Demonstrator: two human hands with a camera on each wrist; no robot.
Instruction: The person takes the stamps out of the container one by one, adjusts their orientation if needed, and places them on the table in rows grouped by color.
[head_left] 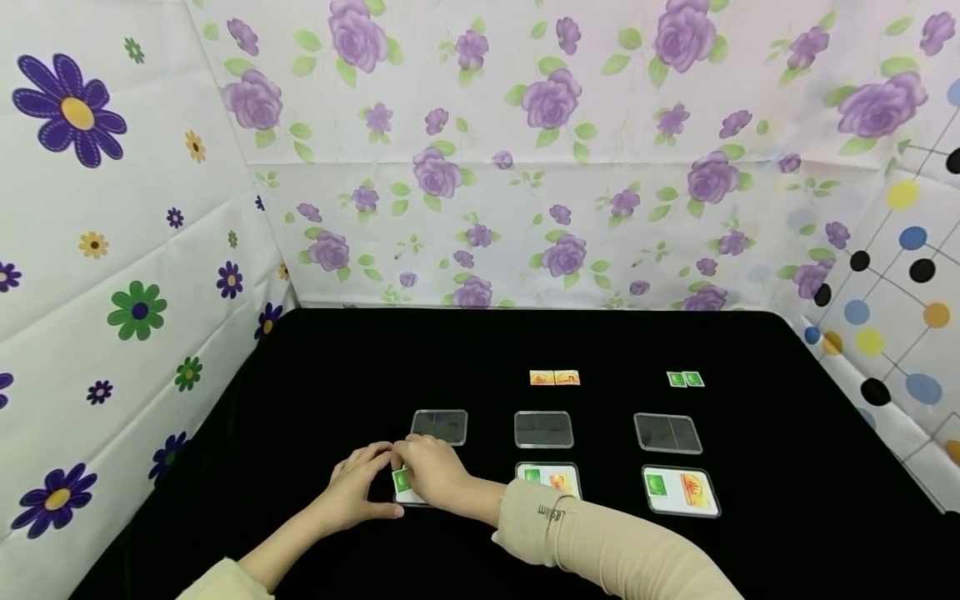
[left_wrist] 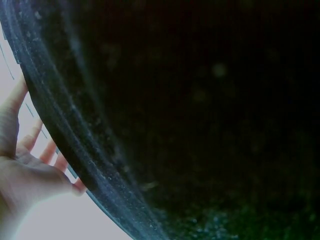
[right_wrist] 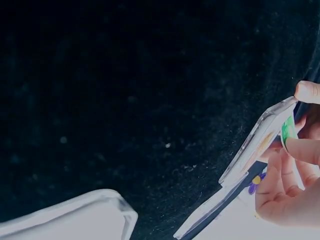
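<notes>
One green card (head_left: 401, 481) lies at the fingertips of your right hand (head_left: 433, 472), over the left end of the leftmost tray (head_left: 412, 500). You have those fingers bent down over that tray; a fingertip touches the card, but whether you pinch it cannot be told. Your left hand (head_left: 352, 496) brackets the leftmost tray's left end, fingers extended, thumb spread to its near corner. Right of the leftmost tray come a second tray (head_left: 546, 476) and, farther right, a third tray (head_left: 672, 491), each showing green and orange pictures. Just beyond the leftmost tray sits one clear plastic piece (head_left: 442, 427); two orange cards (head_left: 542, 378) lie farther beyond, rightward.
</notes>
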